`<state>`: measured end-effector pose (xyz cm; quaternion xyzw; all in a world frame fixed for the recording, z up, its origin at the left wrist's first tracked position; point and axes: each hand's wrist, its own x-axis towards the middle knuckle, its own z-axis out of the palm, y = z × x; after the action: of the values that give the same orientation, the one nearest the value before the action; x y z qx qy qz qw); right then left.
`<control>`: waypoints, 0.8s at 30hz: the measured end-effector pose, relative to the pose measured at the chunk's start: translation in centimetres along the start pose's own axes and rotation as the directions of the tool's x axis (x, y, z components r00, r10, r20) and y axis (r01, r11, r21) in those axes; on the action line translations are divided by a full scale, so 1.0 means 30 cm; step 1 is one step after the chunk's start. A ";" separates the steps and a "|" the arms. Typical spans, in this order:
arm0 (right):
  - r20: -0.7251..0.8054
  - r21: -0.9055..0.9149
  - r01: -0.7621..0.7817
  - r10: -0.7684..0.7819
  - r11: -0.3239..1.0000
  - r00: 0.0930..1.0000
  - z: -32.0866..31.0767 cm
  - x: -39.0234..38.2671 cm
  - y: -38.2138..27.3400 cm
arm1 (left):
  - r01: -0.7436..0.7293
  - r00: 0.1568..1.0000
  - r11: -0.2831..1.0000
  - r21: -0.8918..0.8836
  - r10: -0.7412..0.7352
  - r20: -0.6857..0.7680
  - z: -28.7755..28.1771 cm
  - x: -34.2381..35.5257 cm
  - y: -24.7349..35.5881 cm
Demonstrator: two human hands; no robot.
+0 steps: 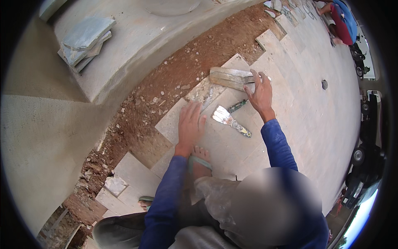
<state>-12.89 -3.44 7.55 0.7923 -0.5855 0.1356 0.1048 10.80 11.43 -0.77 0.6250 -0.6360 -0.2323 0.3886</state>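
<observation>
My right hand (262, 94) grips the near end of a worn, dusty wooden block (228, 78), with the thumb along its lower side and the fingers over the end. A groove seems to run along the block, which lies at the stepped edge of the paving. My left hand (191, 126) is open, palm down, fingers stretched over a pale paving slab (170, 121); whether it touches the slab I cannot tell. Between my hands a scraper (224, 116) with a shiny, wide blade lies on the paving. Behind it is a dark green tool handle (237, 106), its other end not clear.
Beyond the paving's jagged edge runs a strip of reddish soil (182, 74) with stone chips, against a concrete curb (153, 52). Several flat stone slabs (85, 41) are stacked on the ledge. A loose stone piece (116, 185) lies near left. Another person (344, 20) crouches far right, near parked vehicles (365, 153).
</observation>
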 end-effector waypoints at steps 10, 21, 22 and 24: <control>0.525 -0.346 -0.195 0.361 0.918 0.770 0.010 0.066 0.301 | -0.143 0.922 0.978 0.155 0.074 0.380 0.071 -0.008 0.056; -0.031 0.131 -0.181 0.186 0.975 0.982 -0.042 -0.119 0.153 | -0.344 0.856 0.837 0.425 0.093 0.509 -0.102 0.146 -0.106; 0.035 0.179 -0.135 0.131 0.974 0.991 -0.060 -0.143 0.081 | -0.287 0.883 0.818 0.498 0.025 0.469 -0.137 0.170 -0.127; 0.101 0.279 0.033 -0.063 0.960 0.993 -0.064 -0.186 -0.076 | -0.151 0.948 0.801 0.579 -0.049 0.315 -0.215 0.169 -0.228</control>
<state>-12.44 2.85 7.44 0.8193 -0.5463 0.1702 -0.0361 20.48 6.96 -1.29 0.6524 -0.7469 -0.1064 0.0726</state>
